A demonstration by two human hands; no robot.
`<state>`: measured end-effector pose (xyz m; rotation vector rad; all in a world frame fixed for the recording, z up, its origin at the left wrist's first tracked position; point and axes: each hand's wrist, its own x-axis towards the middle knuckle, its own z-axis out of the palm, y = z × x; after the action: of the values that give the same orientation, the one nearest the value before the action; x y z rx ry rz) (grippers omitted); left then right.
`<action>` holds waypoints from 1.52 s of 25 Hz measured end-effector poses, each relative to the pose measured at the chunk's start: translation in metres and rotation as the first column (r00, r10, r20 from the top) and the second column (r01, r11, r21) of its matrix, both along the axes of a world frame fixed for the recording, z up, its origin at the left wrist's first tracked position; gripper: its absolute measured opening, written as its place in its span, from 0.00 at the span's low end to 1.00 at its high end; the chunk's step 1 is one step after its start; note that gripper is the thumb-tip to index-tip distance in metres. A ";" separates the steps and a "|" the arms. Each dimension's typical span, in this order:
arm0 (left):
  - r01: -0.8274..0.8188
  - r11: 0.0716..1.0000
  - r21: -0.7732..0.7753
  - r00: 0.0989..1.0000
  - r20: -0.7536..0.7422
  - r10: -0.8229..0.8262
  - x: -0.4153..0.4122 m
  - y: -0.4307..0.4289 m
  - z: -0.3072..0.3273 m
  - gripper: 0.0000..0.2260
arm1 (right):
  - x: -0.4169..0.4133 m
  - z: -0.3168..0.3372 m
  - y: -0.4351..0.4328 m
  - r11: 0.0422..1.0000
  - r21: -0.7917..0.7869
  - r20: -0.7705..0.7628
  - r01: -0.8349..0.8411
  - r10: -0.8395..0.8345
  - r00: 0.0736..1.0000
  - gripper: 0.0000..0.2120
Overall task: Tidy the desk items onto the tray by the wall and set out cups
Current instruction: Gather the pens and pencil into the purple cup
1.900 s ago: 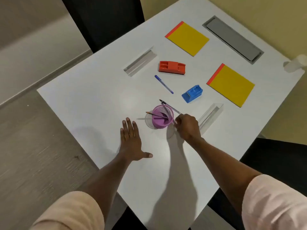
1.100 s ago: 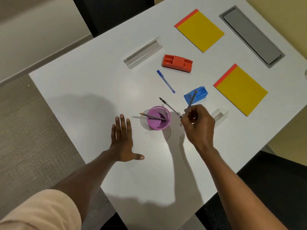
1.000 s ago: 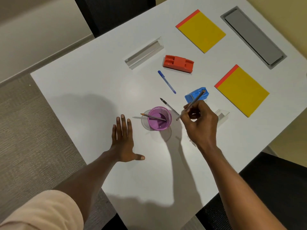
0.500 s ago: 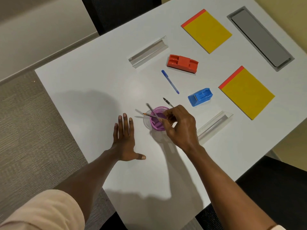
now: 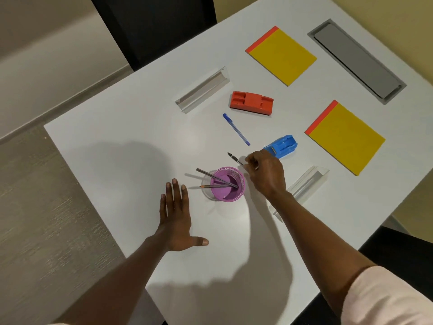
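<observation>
A purple mesh cup [image 5: 228,184] stands near the middle of the white table [image 5: 117,148], with two pencils [image 5: 216,178] leaning in it. My right hand [image 5: 264,172] is just right of the cup, fingers pinched on a clear pen [image 5: 235,158] that lies on the table. My left hand [image 5: 175,216] rests flat and open on the table, left of and nearer than the cup. A blue pen [image 5: 235,129] lies farther back. The grey tray [image 5: 356,59] is set in the tabletop by the wall.
An orange holder [image 5: 251,102] and a blue holder [image 5: 282,145] sit beyond the cup. Two yellow pads [image 5: 282,55] [image 5: 345,137] lie at the back right. Clear acrylic stands [image 5: 202,90] [image 5: 305,182] lie left and right. A dark chair [image 5: 152,26] is behind the table.
My right hand lifted a pencil, dropped it into the purple cup, then moved right onto the clear pen. My left hand stayed flat.
</observation>
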<state>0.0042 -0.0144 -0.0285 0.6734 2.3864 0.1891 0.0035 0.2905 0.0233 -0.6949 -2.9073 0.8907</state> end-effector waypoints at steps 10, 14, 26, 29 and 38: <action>-0.330 0.892 0.310 0.897 -0.191 0.399 -0.090 0.026 0.048 0.04 | -0.002 -0.030 -0.005 0.998 0.055 0.064 -0.010 0.006 0.998 0.04; -0.553 0.773 0.312 0.831 0.143 0.537 -0.155 0.078 0.051 0.12 | 0.010 -0.009 -0.003 0.990 -0.049 -0.019 0.135 -0.136 0.990 0.07; -0.626 0.745 0.232 0.779 0.235 0.581 -0.224 0.234 0.051 0.23 | 0.051 0.088 -0.037 0.750 -0.520 -0.248 0.410 -0.591 0.767 0.07; -0.624 0.753 0.206 0.780 0.209 0.590 -0.222 0.250 0.046 0.16 | 0.058 0.094 -0.043 0.744 -0.535 -0.260 0.400 -0.596 0.760 0.08; -0.641 0.718 0.272 0.756 0.385 0.529 -0.221 0.249 0.059 0.12 | 0.072 0.085 -0.050 0.694 -0.580 -0.178 0.427 -0.620 0.765 0.08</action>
<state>-0.2168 0.2350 0.0301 -0.0046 2.2147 0.9963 0.0752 0.2406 0.1084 -1.1766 -1.9481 1.5050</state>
